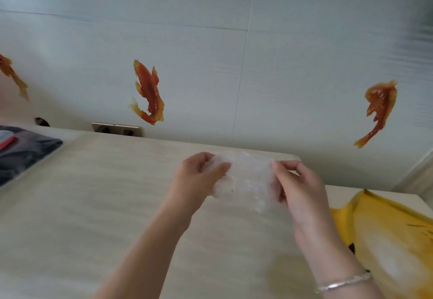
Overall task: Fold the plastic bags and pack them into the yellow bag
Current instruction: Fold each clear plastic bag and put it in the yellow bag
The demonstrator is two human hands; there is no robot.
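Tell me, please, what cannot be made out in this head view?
- Clear plastic bag: blurred; fold count unreadable, edges hidden by left hand and right hand.
- Yellow bag: cut off by right edge; contents unclear.
- Dark items: cut off at left edge.

the frame's right edge cuts off your yellow bag [396, 240], its print too blurred to read, the left edge crops the dark cloth [25, 151], and the clear plastic bag [248, 179] hides your right fingers [278, 188].
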